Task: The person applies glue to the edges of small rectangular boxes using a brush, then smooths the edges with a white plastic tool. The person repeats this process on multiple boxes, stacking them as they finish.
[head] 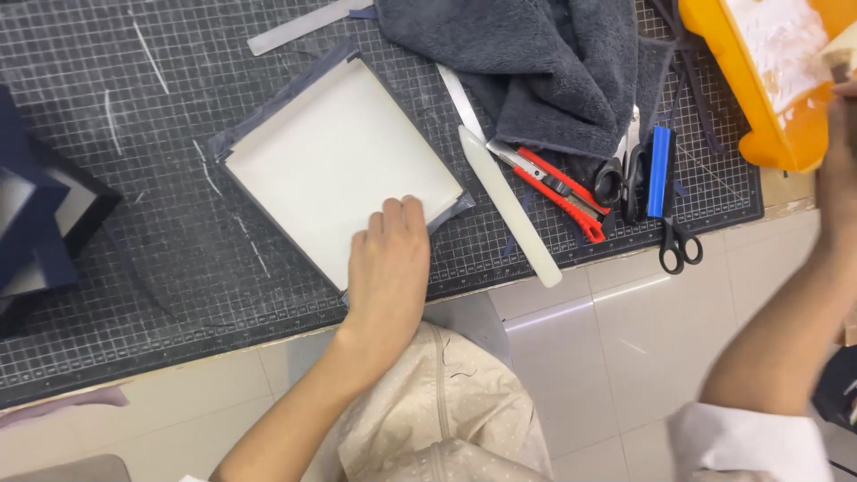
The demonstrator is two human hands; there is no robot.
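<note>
A shallow white box tray [330,156] with dark blue fabric-covered edges lies on a dark gridded cutting mat [161,259]. My left hand [388,268] rests flat on the tray's near corner, fingers together, pressing down. My right hand [841,170] is raised at the far right edge, blurred, next to an orange plastic tub [759,116] with white paste inside; something pale shows at its fingertips, but whether it grips it is unclear.
A grey towel [536,62] lies at the mat's top. Beside it are a white bone folder [509,205], a red utility knife [558,189], black scissors [674,241] and a blue tool [659,170]. A dark blue box [40,214] stands at left.
</note>
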